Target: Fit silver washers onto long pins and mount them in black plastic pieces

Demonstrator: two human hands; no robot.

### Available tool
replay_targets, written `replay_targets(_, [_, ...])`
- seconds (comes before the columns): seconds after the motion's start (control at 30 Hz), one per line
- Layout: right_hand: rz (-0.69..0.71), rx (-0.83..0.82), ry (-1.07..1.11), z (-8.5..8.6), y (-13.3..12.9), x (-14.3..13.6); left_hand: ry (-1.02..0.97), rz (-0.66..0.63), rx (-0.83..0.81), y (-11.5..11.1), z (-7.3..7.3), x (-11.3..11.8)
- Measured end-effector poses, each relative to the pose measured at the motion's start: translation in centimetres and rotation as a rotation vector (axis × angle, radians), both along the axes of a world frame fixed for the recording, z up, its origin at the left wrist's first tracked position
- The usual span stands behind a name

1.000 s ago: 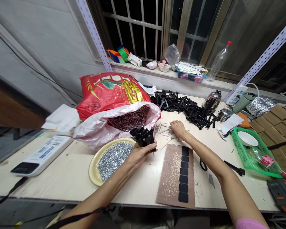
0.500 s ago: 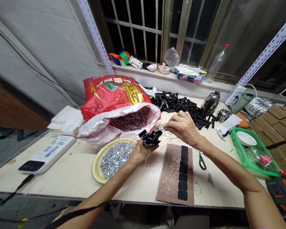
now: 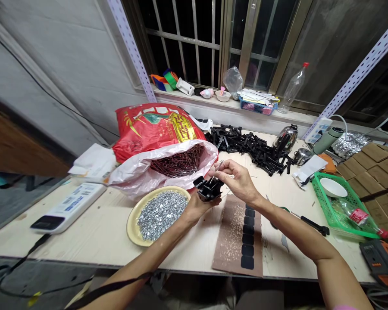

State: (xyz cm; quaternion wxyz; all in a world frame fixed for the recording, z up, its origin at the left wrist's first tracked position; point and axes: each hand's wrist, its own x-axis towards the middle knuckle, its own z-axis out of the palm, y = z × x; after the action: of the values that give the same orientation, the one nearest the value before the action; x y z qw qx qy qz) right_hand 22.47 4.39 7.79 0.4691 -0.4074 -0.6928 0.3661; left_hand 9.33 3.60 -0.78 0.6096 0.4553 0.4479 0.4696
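Observation:
My left hand [image 3: 197, 207] is closed around a bunch of black plastic parts [image 3: 208, 188], held upright above the table beside the yellow bowl [image 3: 131, 234] of small silver washers. Just above the parts, my right hand [image 3: 235, 175] pinches thin metal pins [image 3: 219, 165] between thumb and fingers. One pin points down toward the black parts; whether it has entered them I cannot tell. Behind my hands an open red and white sack [image 3: 148, 129] spills dark reddish nails [image 3: 177, 162] at its mouth. A heap of black plastic parts [image 3: 248, 144] lies farther back.
A brown board [image 3: 228, 241] with black pads lies near the front edge. To the right are scissors partly under my forearm, a black-handled tool [image 3: 315, 224] and a green basket [image 3: 321, 206]. A white power strip [image 3: 67, 206] lies left; a metal kettle [image 3: 286, 137] stands behind.
My right hand has moved left and closer over the black parts. My right forearm has shifted, uncovering the black-handled tool and partly covering the scissors.

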Motion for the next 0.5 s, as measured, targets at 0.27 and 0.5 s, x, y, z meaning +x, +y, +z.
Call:
replay_targets(0.27, [0.009, 0.114, -0.461, -0.8, 3.4, 3.2, -0.103, 0.008, -0.062, -0.5, 1.2, -0.3])
replay_targets(0.5, [-0.296, -0.169, -1.265, -5.7, 9.7, 5.5, -0.064, 0.025, -0.089, -1.2, 2.9, -0.8])
